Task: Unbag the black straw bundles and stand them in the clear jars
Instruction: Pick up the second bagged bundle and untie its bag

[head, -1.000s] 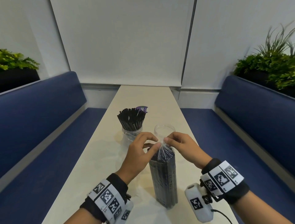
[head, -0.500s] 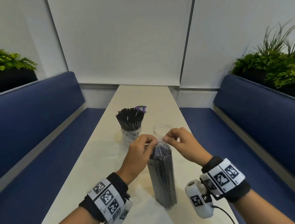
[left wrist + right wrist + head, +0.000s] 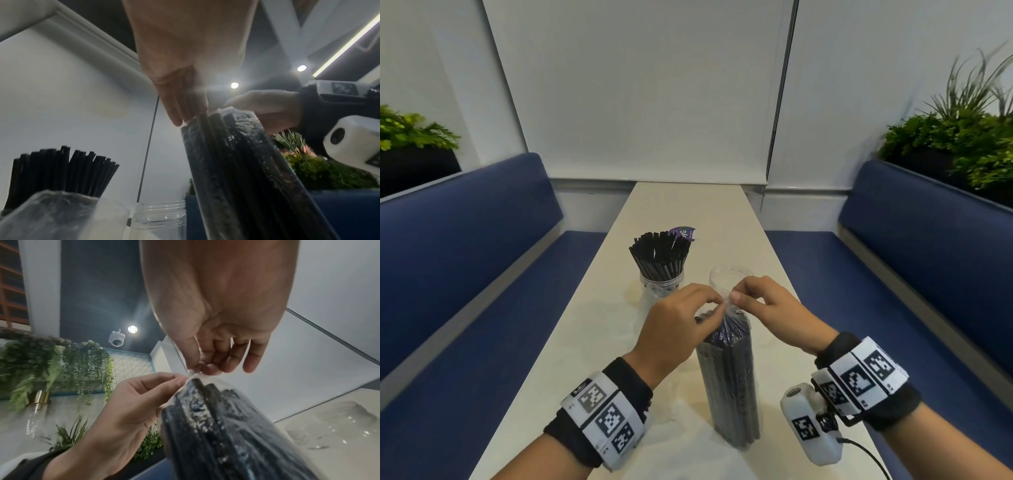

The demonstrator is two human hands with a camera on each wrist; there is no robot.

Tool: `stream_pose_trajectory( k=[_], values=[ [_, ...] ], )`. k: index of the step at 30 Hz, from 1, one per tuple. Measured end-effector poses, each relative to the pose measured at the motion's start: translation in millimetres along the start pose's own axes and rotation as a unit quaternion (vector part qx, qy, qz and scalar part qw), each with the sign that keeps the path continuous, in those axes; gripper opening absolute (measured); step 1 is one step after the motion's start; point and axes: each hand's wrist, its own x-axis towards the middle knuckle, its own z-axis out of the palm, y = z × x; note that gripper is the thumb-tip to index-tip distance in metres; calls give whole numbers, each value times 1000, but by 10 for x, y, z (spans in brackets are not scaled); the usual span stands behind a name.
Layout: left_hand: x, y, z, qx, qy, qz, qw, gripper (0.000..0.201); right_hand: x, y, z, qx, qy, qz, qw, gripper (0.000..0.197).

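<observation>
A clear plastic bag of black straws [image 3: 729, 373] stands upright on the narrow cream table [image 3: 688, 212], near its front. My left hand [image 3: 681, 322] and right hand [image 3: 760, 301] both pinch the bag's gathered top, fingertips almost touching. In the right wrist view the pinched plastic [image 3: 190, 374] sits between both hands above the bagged straws [image 3: 216, 426]. An empty clear jar [image 3: 727, 275] stands just behind my hands. Left of it another jar [image 3: 661, 279] holds loose black straws [image 3: 659, 251]. The left wrist view shows the bag [image 3: 236, 162] and both jars [image 3: 160, 217].
An empty crumpled clear bag [image 3: 650, 301] lies by the filled jar. Blue benches [image 3: 465, 246] run along both sides of the table. Planters with greenery [image 3: 955, 137] stand behind the benches. A white wall closes the far end.
Both hands stay pinched on the bag's top and have shifted slightly up and away from me; the bag has stayed upright in about the same spot.
</observation>
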Motion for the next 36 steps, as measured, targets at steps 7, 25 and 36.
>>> stream_pose_trajectory(
  k=[7,25,36],
  values=[
    [48,33,19,70,-11,1,998,19,27,47,58,-102,32,-45,993,19],
    [-6,24,63,-183,5,-78,980,7,63,115,-21,-58,18,-78,995,11],
    [-13,-2,156,-350,14,-201,915,9,-7,257,-28,42,-24,-40,998,15]
  ],
)
